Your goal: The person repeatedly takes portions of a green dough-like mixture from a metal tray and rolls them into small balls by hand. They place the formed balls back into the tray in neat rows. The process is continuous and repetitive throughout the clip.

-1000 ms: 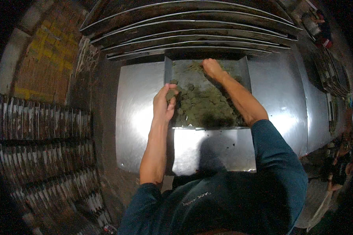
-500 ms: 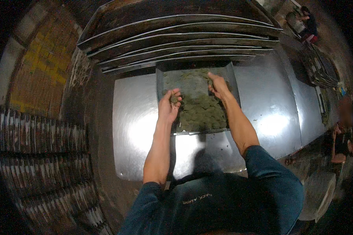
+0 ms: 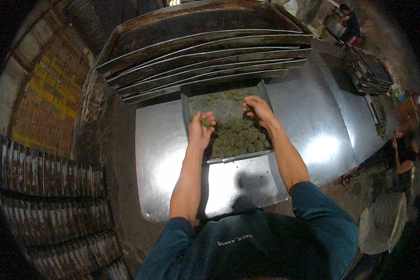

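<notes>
A shallow metal tray lies on the shiny metal table in front of me, holding several rounded lumps of a moist, dull-green, dough-like mass packed in its near part. Loose crumbs of the same green stuff are spread across its far part. My left hand is over the tray's left side, palm up, its fingers curled around a small green lump. Above the tray's right side hovers my right hand, fingers bent and apart, with nothing visible between them.
Large dark metal trays are stacked at the table's far edge. Sheet metal covers the table on both sides. Racks of ridged dark trays stand at left. Another person is at the far right, and parts of someone else show at right.
The view has shifted slightly, with more of the far side showing. My right hand has turned and its fingers have spread. My left hand stays in about the same place with the lump.
</notes>
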Demonstrator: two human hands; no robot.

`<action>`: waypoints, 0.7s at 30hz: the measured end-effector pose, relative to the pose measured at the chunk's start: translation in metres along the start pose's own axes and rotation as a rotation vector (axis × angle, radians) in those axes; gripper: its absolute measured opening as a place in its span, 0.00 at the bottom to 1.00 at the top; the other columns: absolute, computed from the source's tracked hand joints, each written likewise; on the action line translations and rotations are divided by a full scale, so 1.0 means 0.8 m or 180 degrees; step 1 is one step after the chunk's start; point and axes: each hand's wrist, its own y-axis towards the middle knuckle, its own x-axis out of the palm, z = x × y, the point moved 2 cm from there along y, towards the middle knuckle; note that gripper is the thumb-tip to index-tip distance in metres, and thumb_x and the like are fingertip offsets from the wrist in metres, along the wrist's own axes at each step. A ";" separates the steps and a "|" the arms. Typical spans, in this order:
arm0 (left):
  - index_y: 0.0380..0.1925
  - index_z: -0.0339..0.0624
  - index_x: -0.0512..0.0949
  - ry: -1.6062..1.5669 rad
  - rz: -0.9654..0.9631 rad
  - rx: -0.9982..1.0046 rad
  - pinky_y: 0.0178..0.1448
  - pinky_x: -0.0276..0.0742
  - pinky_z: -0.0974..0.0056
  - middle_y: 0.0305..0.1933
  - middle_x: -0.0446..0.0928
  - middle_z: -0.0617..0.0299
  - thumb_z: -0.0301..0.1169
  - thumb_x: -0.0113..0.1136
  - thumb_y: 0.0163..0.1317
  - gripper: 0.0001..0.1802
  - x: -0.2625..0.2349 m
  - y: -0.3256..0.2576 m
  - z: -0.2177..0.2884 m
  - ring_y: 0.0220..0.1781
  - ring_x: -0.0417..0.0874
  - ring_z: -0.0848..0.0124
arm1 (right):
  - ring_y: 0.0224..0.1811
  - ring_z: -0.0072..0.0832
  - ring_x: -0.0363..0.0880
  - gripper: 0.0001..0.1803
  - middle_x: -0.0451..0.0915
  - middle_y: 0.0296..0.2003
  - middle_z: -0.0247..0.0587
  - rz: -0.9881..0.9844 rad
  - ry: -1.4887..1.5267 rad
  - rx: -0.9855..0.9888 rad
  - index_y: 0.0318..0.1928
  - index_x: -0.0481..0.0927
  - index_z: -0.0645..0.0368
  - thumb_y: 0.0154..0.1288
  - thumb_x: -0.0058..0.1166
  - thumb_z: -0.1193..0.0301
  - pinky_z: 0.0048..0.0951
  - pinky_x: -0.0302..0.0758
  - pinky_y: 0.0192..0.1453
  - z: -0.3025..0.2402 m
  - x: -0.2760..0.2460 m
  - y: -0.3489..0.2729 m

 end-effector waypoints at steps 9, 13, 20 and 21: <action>0.20 0.45 0.67 -0.0610 0.0183 0.0214 0.13 0.56 0.75 0.18 0.68 0.61 0.45 0.50 0.61 0.18 -0.023 -0.009 -0.007 0.14 0.64 0.77 | 0.16 0.22 0.62 0.17 0.70 0.21 0.36 0.0296 0.2117 0.0586 0.26 0.68 0.55 0.63 0.46 0.55 0.24 0.60 0.17 0.032 -0.008 -0.051; 0.18 0.45 0.65 0.0013 -0.0238 0.0074 0.13 0.55 0.73 0.16 0.66 0.62 0.46 0.50 0.60 0.19 -0.020 -0.027 -0.022 0.13 0.62 0.76 | 0.13 0.19 0.59 0.19 0.67 0.16 0.32 0.0559 0.0746 0.0319 0.22 0.67 0.53 0.63 0.44 0.54 0.22 0.57 0.17 0.009 0.014 -0.088; 0.31 0.33 0.73 0.0361 -0.0315 0.0186 0.23 0.68 0.74 0.29 0.73 0.54 0.40 0.47 0.63 0.18 -0.035 -0.072 -0.004 0.24 0.71 0.72 | 0.25 0.22 0.70 0.12 0.74 0.31 0.40 0.0339 0.2260 0.0291 0.34 0.70 0.56 0.64 0.46 0.61 0.18 0.63 0.22 0.013 -0.005 -0.143; 0.30 0.33 0.73 -0.0026 -0.0211 0.0088 0.22 0.67 0.75 0.29 0.73 0.54 0.40 0.47 0.63 0.18 -0.041 -0.070 -0.002 0.23 0.71 0.72 | 0.24 0.22 0.69 0.13 0.74 0.31 0.41 0.0332 0.2500 0.0401 0.33 0.70 0.56 0.64 0.46 0.59 0.19 0.62 0.21 0.022 -0.003 -0.138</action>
